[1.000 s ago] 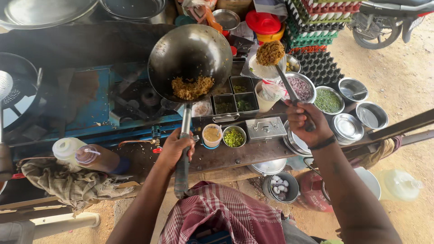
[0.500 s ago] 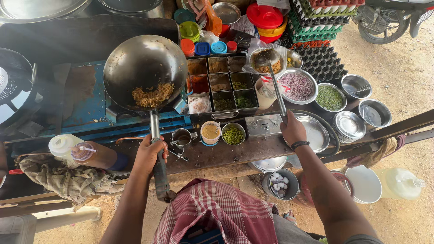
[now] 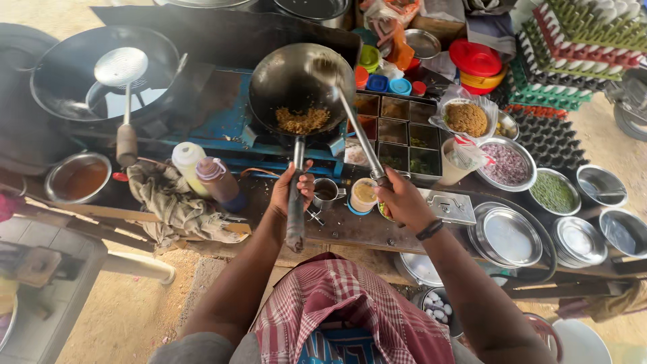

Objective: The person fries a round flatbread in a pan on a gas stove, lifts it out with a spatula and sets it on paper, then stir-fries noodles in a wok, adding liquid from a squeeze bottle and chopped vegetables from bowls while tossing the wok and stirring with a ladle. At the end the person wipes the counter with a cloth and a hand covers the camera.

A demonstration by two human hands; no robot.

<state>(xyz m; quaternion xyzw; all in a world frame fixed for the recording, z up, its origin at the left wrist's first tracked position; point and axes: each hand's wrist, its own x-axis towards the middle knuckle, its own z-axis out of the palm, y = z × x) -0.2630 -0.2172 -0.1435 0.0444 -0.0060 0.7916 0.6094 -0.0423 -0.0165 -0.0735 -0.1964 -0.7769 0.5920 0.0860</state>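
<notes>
The left hand (image 3: 291, 191) is wrapped around the long handle of a dark, round-bottomed wok (image 3: 300, 87), fingers curled tight on the metal. The wok sits over the burner of a blue stove (image 3: 222, 128), its inside blackened and glossy, with a small heap of browned fried rice or noodles (image 3: 302, 120) lying low in the bowl on the side nearest the person — the rest of the pan is bare.

The right hand (image 3: 397, 199) is clenched on the handle of a long metal spatula (image 3: 350, 121), which slants up and away so that its blade reaches into the wok above the food; the blade end is blurred.

Just beside the wok, on the right, stands a steel tray of square compartments (image 3: 397, 131) holding sauces and chopped ingredients. Between the two hands, on the dark worktop (image 3: 350, 226), sit a small metal cup (image 3: 325, 192) and a small tub of yellowish sauce (image 3: 364, 194). Further right are steel bowls — one of chopped purple onion (image 3: 507, 165), one of green herbs (image 3: 552, 192). To the left of the stove lie two squeeze bottles (image 3: 202, 176) and a crumpled cloth (image 3: 172, 202).
</notes>
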